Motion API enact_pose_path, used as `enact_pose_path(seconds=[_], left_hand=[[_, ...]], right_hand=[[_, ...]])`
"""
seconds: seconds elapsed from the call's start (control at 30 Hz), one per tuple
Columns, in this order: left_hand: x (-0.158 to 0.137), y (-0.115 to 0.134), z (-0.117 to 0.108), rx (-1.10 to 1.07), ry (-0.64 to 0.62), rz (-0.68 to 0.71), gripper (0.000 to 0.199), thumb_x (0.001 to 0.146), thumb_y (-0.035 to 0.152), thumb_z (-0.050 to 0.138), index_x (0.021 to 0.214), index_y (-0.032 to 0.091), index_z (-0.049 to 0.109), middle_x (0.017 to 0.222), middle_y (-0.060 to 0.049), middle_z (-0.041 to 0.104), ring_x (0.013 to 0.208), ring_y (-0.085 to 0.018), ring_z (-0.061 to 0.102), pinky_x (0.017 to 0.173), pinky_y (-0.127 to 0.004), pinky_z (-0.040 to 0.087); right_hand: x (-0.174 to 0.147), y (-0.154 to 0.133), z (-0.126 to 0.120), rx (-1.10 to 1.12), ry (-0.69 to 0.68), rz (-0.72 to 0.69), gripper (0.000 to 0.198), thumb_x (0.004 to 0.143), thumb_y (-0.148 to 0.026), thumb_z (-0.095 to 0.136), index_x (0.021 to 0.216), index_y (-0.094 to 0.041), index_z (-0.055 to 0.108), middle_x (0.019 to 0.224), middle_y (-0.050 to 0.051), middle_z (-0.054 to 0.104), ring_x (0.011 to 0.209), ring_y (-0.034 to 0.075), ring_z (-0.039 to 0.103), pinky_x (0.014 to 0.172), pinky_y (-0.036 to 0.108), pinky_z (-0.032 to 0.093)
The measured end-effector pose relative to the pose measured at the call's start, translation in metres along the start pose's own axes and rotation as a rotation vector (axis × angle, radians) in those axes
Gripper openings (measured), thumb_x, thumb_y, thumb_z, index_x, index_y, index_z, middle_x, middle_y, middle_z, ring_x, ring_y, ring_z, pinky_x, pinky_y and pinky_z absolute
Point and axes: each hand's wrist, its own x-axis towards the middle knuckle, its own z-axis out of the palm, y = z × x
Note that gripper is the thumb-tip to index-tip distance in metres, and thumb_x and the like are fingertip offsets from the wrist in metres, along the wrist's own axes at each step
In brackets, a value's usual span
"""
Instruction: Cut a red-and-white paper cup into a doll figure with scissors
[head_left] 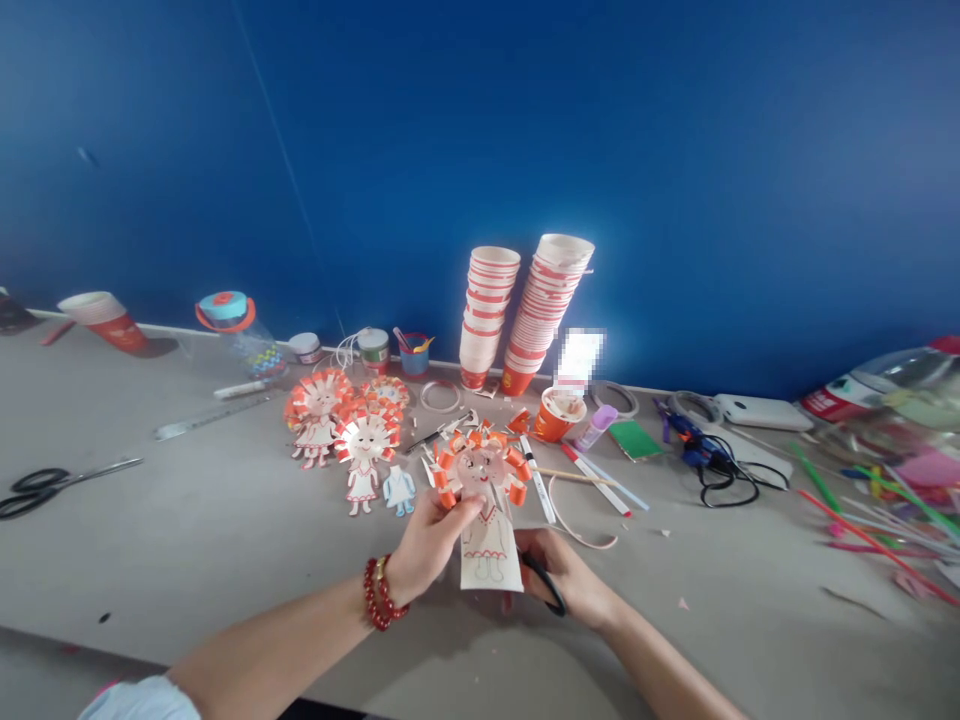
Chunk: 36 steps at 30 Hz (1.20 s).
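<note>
My left hand (pixel 431 545) pinches a paper-cup doll (pixel 487 545) by its side, with the thumb on its front. The doll has a drawn face, curled orange-and-white strips around its head and a dress drawn on the strip below. My right hand (pixel 570 575) is closed around the black-handled scissors (pixel 553 590) at the doll's right edge; their blades lie mostly behind or against the paper. Left of the doll lie finished-looking paper dolls (pixel 366 440) with orange fringes and a cut-out blue-edged paper dress (pixel 399 490).
Two stacks of paper cups (pixel 489 310) stand against the blue wall. Another pair of scissors (pixel 56 485) and a ruler (pixel 214 415) lie at left. Markers (pixel 538 480), a glue stick (pixel 598 425), a corded glue gun (pixel 701 450), a bottle (pixel 862 385) and coloured pipe cleaners (pixel 885 500) are at right.
</note>
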Motion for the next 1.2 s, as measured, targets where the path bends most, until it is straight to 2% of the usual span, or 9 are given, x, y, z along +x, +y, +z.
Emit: enact_pose_path(seconds=[0.13,0.33,0.57,0.8,1.03,1.2], left_hand=[[0.001,-0.003,0.0,-0.09,0.03,-0.085,0.025,0.076,0.039,0.066,0.068,0.016,0.06,0.059,0.002,0.058,0.056,-0.012,0.054,0.056,-0.023,0.043],[0.003,0.002,-0.001,-0.123,0.048,-0.086,0.026,0.075,0.04,0.067,0.07,0.016,0.061,0.06,0.002,0.061,0.056,-0.012,0.057,0.055,-0.023,0.044],[0.003,0.002,0.0,-0.094,-0.02,-0.046,0.028,0.078,0.041,0.064,0.071,0.014,0.061,0.059,0.001,0.059,0.055,-0.013,0.055,0.054,-0.024,0.043],[0.001,-0.005,-0.001,-0.03,-0.037,-0.04,0.031,0.077,0.041,0.065,0.064,0.014,0.061,0.058,0.001,0.058,0.055,-0.012,0.053,0.055,-0.024,0.041],[-0.001,0.0,0.003,0.019,-0.083,0.001,0.025,0.08,0.038,0.062,0.079,0.013,0.066,0.067,-0.002,0.064,0.067,-0.017,0.06,0.063,-0.027,0.045],[-0.004,0.003,0.005,0.006,-0.085,-0.007,0.025,0.081,0.038,0.061,0.078,0.014,0.067,0.067,-0.003,0.066,0.069,-0.019,0.062,0.065,-0.028,0.047]], right_hand=[[0.0,-0.002,-0.002,0.004,-0.01,-0.03,0.03,0.079,-0.042,0.063,0.078,-0.012,0.065,0.069,0.004,0.067,0.064,0.018,0.06,0.058,0.022,0.042],[-0.004,-0.001,-0.008,-0.025,-0.014,0.009,0.035,0.082,-0.046,0.06,0.078,-0.011,0.064,0.068,0.003,0.067,0.057,0.013,0.055,0.05,0.019,0.035],[-0.004,0.002,-0.007,-0.068,0.059,0.053,0.036,0.08,-0.046,0.062,0.076,-0.011,0.067,0.072,0.007,0.071,0.064,0.018,0.06,0.055,0.022,0.039],[-0.001,0.007,-0.005,-0.141,0.107,0.016,0.028,0.078,-0.037,0.064,0.071,-0.01,0.067,0.067,0.005,0.068,0.059,0.015,0.056,0.053,0.021,0.038],[0.001,0.007,0.002,-0.127,0.161,0.028,0.023,0.073,-0.031,0.065,0.066,-0.01,0.065,0.061,0.001,0.064,0.054,0.012,0.052,0.049,0.019,0.037],[0.002,0.007,0.004,-0.086,0.14,0.021,0.019,0.074,-0.028,0.063,0.068,-0.01,0.065,0.06,0.0,0.063,0.054,0.012,0.053,0.05,0.018,0.038]])
